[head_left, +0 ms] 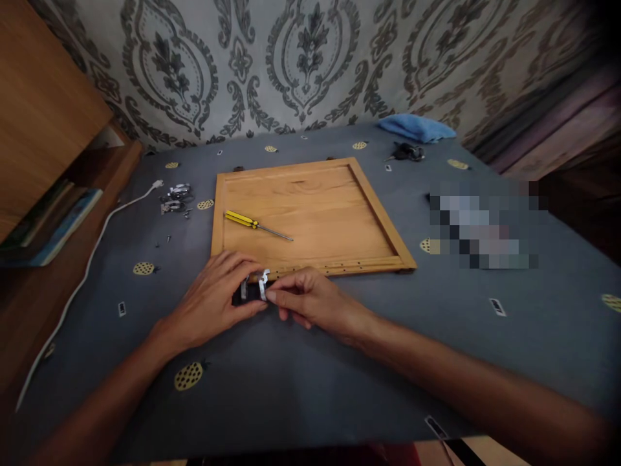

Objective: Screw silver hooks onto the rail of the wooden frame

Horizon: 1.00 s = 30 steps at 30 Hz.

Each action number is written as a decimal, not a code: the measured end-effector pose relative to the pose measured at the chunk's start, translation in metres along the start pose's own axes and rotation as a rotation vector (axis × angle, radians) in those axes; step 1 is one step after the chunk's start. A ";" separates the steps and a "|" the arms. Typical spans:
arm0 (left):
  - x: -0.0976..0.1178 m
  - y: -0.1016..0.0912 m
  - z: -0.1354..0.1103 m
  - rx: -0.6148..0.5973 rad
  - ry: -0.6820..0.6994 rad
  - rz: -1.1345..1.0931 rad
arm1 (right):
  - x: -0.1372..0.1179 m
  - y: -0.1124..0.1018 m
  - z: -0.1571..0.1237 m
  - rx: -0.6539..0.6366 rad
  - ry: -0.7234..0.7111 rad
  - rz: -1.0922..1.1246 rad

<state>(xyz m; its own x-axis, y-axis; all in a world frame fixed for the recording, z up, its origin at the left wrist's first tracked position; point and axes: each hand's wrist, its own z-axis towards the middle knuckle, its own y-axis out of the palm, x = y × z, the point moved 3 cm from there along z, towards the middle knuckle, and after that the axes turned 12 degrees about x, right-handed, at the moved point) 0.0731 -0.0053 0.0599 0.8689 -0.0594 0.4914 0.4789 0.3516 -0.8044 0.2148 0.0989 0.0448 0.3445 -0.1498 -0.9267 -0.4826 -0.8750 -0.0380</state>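
Observation:
At the near edge of a framed wooden panel (301, 207), my left hand (213, 291) curls its thumb and fingers around a small black piece with bent silvery metal brackets (263, 285). My right hand (315, 301) is closed in a pinch, thumb and index fingertip at the right-hand bracket; its other fingers are curled under. The fingers partly cover the black piece, and whether it touches the panel I cannot tell. Small dark holes or screws dot the panel's near rail. On the panel lies a screwdriver (247, 221) with a yellow and black handle.
Metal hardware (177, 197) and loose screws (169, 239) lie left of the panel on the grey tablecloth (339, 382). A white cable (97, 249) runs along the left. A blue cloth (420, 127), a black object (407, 152) and a blurred-out item (478, 230) lie at right.

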 end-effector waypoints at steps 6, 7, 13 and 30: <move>0.001 -0.002 0.001 0.011 0.009 -0.016 | -0.003 -0.013 -0.008 0.271 -0.599 -0.456; 0.002 -0.002 0.001 0.011 0.008 -0.020 | -0.003 -0.014 -0.010 0.313 -0.736 -0.569; 0.002 -0.004 0.002 -0.017 0.005 -0.018 | 0.000 -0.015 -0.009 0.324 -1.141 -0.840; 0.007 -0.008 0.005 -0.071 0.005 0.019 | 0.005 -0.011 -0.010 0.341 -1.269 -0.918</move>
<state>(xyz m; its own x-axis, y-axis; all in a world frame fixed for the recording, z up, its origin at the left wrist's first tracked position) 0.0743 -0.0042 0.0714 0.8785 -0.0586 0.4742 0.4699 0.2860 -0.8351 0.2298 0.1029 0.0438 -0.1706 0.9571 -0.2342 -0.7072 -0.2845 -0.6472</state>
